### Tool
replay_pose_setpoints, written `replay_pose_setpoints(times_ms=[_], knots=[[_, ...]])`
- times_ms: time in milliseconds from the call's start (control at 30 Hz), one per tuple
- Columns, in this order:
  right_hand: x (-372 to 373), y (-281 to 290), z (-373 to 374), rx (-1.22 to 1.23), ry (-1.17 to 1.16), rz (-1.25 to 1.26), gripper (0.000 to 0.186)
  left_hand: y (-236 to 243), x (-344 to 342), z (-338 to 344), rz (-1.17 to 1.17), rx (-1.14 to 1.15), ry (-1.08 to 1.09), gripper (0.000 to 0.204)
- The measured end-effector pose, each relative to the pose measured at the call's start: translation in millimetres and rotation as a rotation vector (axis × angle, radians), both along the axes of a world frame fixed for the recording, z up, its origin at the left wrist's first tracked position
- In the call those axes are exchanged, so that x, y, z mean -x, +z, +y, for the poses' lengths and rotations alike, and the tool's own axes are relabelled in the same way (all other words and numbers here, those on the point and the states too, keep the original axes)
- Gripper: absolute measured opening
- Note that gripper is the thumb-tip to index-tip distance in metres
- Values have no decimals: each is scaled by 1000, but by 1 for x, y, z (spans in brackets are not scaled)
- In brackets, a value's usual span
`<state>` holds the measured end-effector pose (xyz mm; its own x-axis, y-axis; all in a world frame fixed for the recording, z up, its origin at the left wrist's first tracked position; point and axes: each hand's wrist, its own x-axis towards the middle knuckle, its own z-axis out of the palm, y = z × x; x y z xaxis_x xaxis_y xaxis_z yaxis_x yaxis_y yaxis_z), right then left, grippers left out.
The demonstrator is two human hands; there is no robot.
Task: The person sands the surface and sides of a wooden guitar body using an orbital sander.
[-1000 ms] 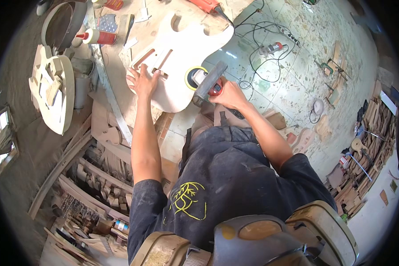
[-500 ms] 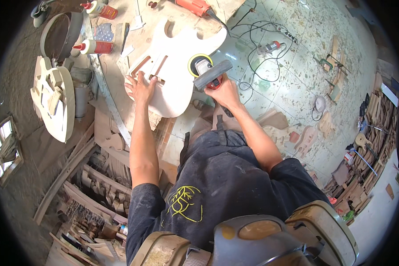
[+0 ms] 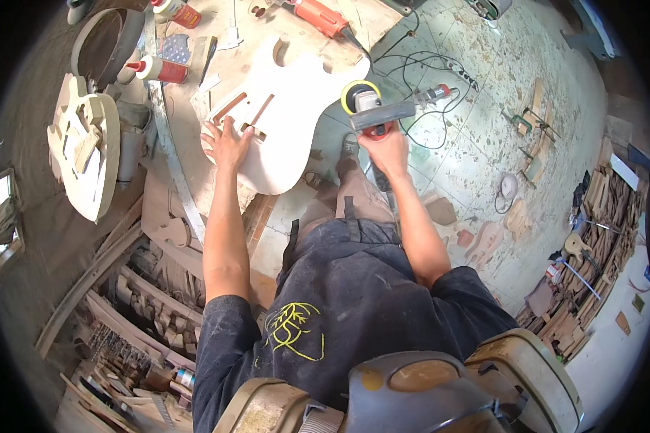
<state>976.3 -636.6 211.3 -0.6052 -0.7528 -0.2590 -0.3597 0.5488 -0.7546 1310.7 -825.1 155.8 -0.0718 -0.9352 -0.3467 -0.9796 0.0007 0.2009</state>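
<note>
A pale wooden electric-guitar body (image 3: 292,94) with cut-out cavities lies on the dusty workbench. My left hand (image 3: 227,144) rests on its lower left part, fingers spread beside the long slots. My right hand (image 3: 384,148) is closed round a red-handled power sander (image 3: 361,97) with a round yellow-edged pad and a grey cylindrical piece across it. The sander is held just past the body's right side, over the tiled floor. A second guitar body (image 3: 79,151), with offcuts on it, sits at the far left.
On the bench (image 3: 372,25) are glue bottles (image 3: 167,69), an orange power tool (image 3: 321,20) and a long metal straightedge (image 3: 173,159). Cables (image 3: 448,61) and clamped wood pieces (image 3: 534,137) lie on the floor. Wood scraps (image 3: 607,209) are piled along the right.
My right hand and the sander have moved right and up, away from the guitar body. My left hand remains on the body; my shoes now show beneath the sander.
</note>
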Motion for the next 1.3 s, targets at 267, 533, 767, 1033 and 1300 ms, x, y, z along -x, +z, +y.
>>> replay_pose_setpoints(times_ms=[267, 533, 767, 1033, 1300], knots=[[37, 33, -21, -97, 121, 205, 53, 7, 5, 2, 46, 4, 21, 81], [18, 27, -39, -148, 430, 197, 58, 2, 6, 3, 9, 27, 15, 80], [-14, 29, -29, -213, 729, 101, 50, 2, 5, 4, 41, 32, 26, 78], [26, 28, -32, -129, 487, 160, 55, 1, 2, 3, 6, 15, 10, 77], [50, 37, -25, -178, 314, 263, 59, 0, 5, 5, -3, 43, 38, 82]])
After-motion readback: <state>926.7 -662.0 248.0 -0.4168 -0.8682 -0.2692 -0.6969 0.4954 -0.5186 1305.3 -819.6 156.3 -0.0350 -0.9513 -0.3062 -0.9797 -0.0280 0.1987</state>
